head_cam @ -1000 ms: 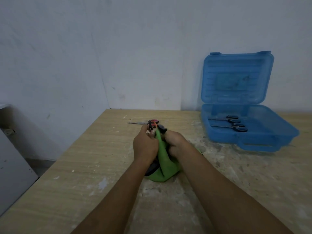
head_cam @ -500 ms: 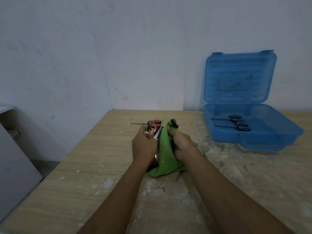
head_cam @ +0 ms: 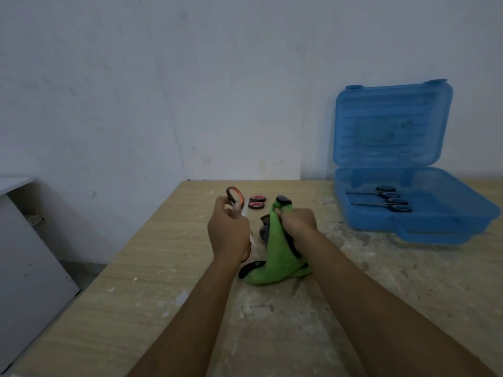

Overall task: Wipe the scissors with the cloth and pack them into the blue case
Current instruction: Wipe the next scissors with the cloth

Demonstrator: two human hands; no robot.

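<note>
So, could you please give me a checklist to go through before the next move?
1. Is the case open: ok, its lid stands upright.
2. Room in the case: ok, two scissors lie inside with bare floor beside them.
3. Grip of left hand on orange scissors: ok.
4. Grip of right hand on cloth: ok.
5. Blades of orange scissors shut: cannot tell, the hand hides most of them.
6. All scissors packed: not ok, pink scissors lie on the table.
</note>
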